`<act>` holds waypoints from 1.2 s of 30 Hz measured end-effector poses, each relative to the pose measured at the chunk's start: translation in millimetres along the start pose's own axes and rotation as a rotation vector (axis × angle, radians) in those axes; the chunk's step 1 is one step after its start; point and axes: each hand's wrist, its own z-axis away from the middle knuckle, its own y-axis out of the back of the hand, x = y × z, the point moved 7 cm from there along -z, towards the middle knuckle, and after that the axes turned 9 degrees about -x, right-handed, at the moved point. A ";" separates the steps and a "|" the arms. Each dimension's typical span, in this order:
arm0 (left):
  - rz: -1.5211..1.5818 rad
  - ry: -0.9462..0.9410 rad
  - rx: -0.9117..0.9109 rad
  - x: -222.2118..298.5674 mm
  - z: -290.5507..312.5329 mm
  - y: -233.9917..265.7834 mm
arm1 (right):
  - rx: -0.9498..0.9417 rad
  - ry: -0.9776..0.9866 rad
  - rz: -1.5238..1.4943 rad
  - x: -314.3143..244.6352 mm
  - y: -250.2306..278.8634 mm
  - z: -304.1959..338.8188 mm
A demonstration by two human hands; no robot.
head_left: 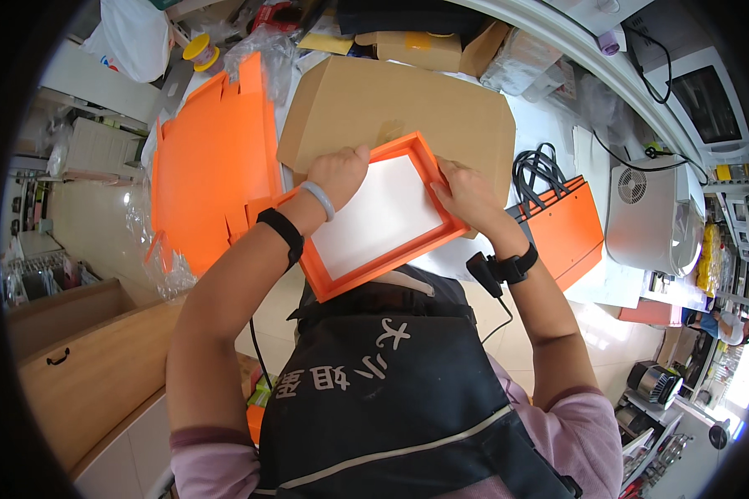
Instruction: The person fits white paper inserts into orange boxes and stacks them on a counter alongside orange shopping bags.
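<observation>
A shallow orange box (383, 264) with a white inner bottom is tilted over the near edge of the white table. My left hand (339, 177) is closed at its far left side, with the fingertips partly out of sight. On the right wall, my right hand (466, 193) grips with the thumb on the rim and the other fingers along the outside. Behind the box lies a large brown cardboard piece (391, 91). Flat orange card blanks (212, 158) are piled to the left, near my left forearm.
Orange bags (566, 241) with dark handles lie on the table to the right, beside a white appliance (649, 220). Clear plastic wrap (262, 51) and a yellow spool (200, 51) are at the far left. A wooden drawer cabinet (100, 374) stands low at left.
</observation>
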 end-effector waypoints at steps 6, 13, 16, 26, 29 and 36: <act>0.050 0.022 -0.098 -1.7 0.1 12.8 | 0.000 -0.065 -0.098 3.6 4.8 11.9; 0.432 0.280 -0.058 -42.1 -10.7 58.8 | 0.328 0.121 0.197 -37.8 63.0 -21.4; 0.447 0.317 0.025 -53.6 -12.8 78.0 | 0.265 0.263 0.275 -59.2 81.6 -45.1; 0.551 0.474 0.161 -84.4 -6.9 72.6 | 0.134 0.434 0.344 -94.8 68.2 -92.6; 0.596 0.524 0.064 -97.6 7.9 59.3 | 0.225 0.267 0.254 -88.9 50.5 -88.5; 0.584 0.634 -0.077 -109.1 28.5 46.5 | 0.221 -0.311 -0.011 -55.7 -1.3 -64.8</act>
